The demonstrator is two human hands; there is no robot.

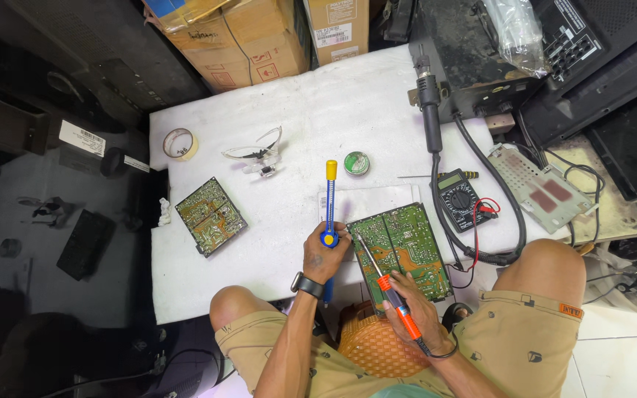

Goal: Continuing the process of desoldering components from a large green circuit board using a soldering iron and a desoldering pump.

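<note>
My left hand (pixel 324 256) fist-wrapped round pump (pixel 329 203), upright beside board (pixel 399 250). Right hand (pixel 416 313) pinching iron (pixel 385 284), tip on board at bench edge. Board stiff, light, fragile; I'd hold by edges.

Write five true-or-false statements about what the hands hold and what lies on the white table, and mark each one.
1. The right hand holds an orange-handled soldering iron over the large green circuit board. True.
2. The left hand is empty. False: it grips a blue desoldering pump with a yellow plunger.
3. A roll of tape lies near the white table edge's far left corner. True.
4. The black multimeter lies left of the large board. False: it lies right of it.
5. Only one circuit board lies there. False: a smaller green circuit board lies to the left.
</note>
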